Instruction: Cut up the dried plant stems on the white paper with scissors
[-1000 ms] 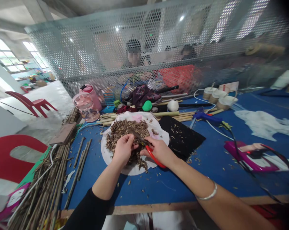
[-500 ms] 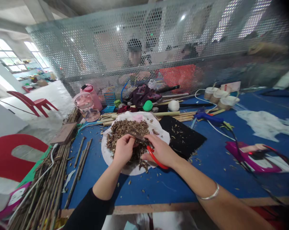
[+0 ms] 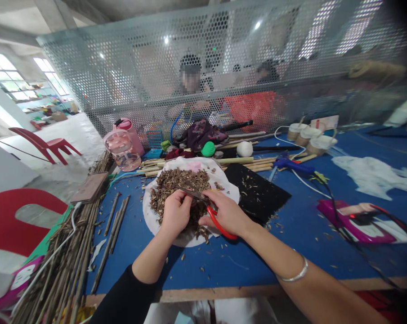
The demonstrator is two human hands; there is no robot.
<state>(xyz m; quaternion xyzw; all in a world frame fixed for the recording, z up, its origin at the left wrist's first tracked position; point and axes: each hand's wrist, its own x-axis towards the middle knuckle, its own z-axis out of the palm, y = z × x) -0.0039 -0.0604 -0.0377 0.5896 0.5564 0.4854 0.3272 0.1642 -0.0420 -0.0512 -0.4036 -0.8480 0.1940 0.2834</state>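
My right hand [image 3: 226, 212] grips red-handled scissors [image 3: 212, 214], their dark blades pointing left over a heap of brown chopped plant bits [image 3: 176, 182]. My left hand [image 3: 175, 212] is closed in a pinch just left of the blades, on something small I cannot make out. Both hands hover above a white sheet [image 3: 152, 218] that carries the heap, on a blue table [image 3: 277, 238].
A bundle of thin sticks [image 3: 64, 265] lies along the table's left edge. A black mat [image 3: 257, 191] sits right of the sheet. Behind are bamboo rods [image 3: 243, 161], a pink jug [image 3: 129, 135], paper cups [image 3: 307, 135] and a pink device with cables [image 3: 351, 216]. People sit beyond a perforated metal screen [image 3: 223, 58].
Both hands have stayed over the heap; the scissors shifted slightly right and the blades worked at what the left hand pinches.
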